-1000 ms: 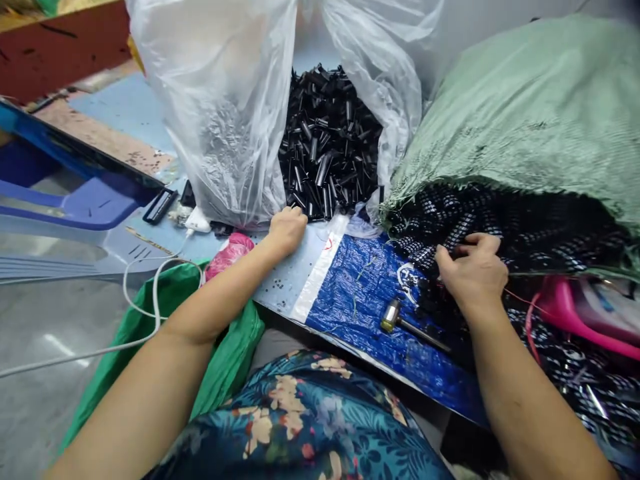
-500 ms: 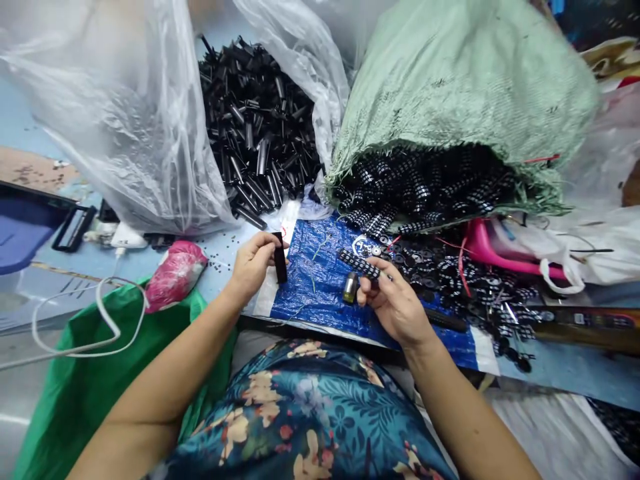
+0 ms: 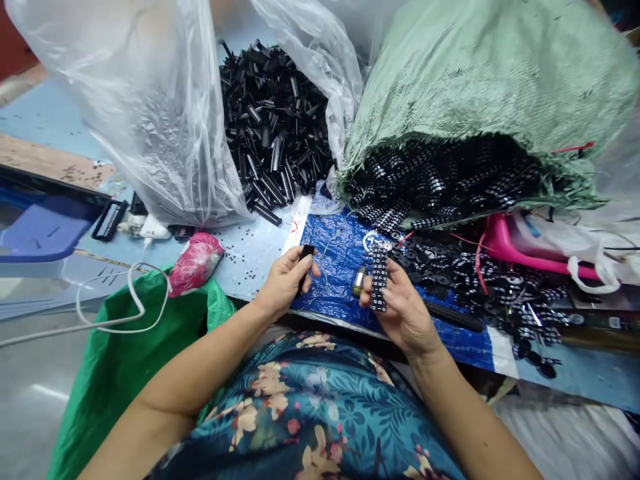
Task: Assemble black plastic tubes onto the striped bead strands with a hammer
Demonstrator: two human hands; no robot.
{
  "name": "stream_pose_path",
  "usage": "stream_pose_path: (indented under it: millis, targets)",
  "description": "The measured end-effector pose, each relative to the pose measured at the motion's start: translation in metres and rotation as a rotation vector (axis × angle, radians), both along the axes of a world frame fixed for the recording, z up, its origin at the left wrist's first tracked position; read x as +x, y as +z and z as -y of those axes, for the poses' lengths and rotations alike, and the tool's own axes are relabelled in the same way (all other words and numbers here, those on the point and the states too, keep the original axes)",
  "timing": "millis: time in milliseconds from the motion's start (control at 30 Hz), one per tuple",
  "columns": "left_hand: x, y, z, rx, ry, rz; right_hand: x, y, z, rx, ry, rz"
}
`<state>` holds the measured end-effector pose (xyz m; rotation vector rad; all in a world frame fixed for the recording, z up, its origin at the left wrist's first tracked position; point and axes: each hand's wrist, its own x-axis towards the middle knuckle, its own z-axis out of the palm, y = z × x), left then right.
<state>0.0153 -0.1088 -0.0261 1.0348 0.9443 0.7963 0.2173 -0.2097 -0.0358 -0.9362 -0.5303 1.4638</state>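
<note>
Between the thumb and fingers of my left hand (image 3: 286, 279) is a narrow black plastic piece (image 3: 305, 253), partly covered by the fingers. My right hand (image 3: 404, 303) grips a black cylinder with rows of white digits (image 3: 379, 277), held upright with the digits facing me. Just left of that hand, a small silver and yellowish-green cylinder (image 3: 359, 281) lies on the blue plastic sheet (image 3: 330, 250). A dark ribbed rod (image 3: 454, 316) rests on the sheet beside my right wrist.
Black plastic casings (image 3: 273, 127) fill a clear plastic bag (image 3: 165, 113). More digit cylinders (image 3: 440, 177) spill from a green woven sack (image 3: 480, 73). Loose black rings (image 3: 430, 267) and a pink frame (image 3: 530, 257) are at right. A pink bundle (image 3: 197, 263) and green cloth (image 3: 125, 367) are at left.
The digit cylinder in my right hand has turned from slanting to upright. My left hand has come closer to the right with its black piece. The whole view has shifted slightly.
</note>
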Motion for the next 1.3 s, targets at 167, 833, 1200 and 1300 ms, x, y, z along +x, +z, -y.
stream_pose_path:
  millis: [167,833,1200,1300]
  targets:
    - [0.000,-0.006,0.004,-0.020,-0.136,-0.130,0.006,0.013,-0.021,0.001,-0.065,0.108]
    - [0.059,0.013,0.019,0.379,-0.217,-0.119,-0.033,0.001,-0.031,0.016,-0.317,0.241]
    - [0.034,0.015,0.019,0.146,-0.282,-0.105,0.006,-0.013,-0.007,0.775,-0.222,1.483]
    - [0.039,0.012,0.025,0.122,-0.213,-0.124,0.000,-0.011,-0.004,0.750,-0.234,1.537]
